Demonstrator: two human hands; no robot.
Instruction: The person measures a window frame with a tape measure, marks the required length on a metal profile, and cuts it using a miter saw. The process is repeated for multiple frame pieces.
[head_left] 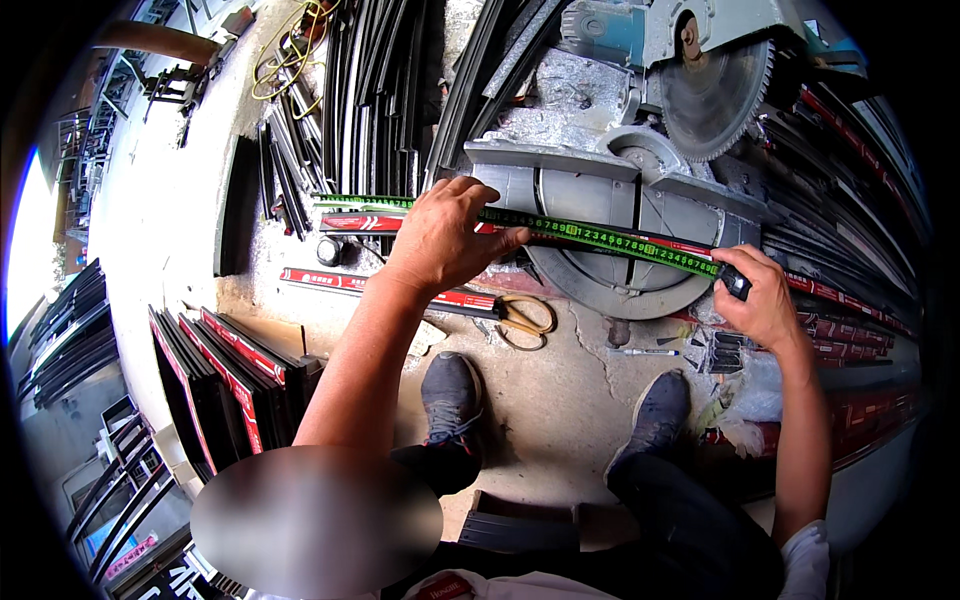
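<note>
A bright green tape measure (600,237) is pulled out across the grey base of a mitre saw (580,200). Its dark case (735,281) is gripped in my right hand (765,305), at the blade's right end. My left hand (440,232) is closed over the blade towards its left end, with the thumb pointing right. Along and just under the blade lies a black profile with a red-and-white label strip (360,222); it continues right past my right hand. My left fingers partly hide both blade and profile.
The saw's round toothed blade (715,105) hangs raised at the back right. Dark profiles (375,90) lie bundled behind, with more red-labelled ones (235,370) stacked at lower left. Scissors (527,320) and a marker pen (643,352) lie on the floor near my shoes (452,395).
</note>
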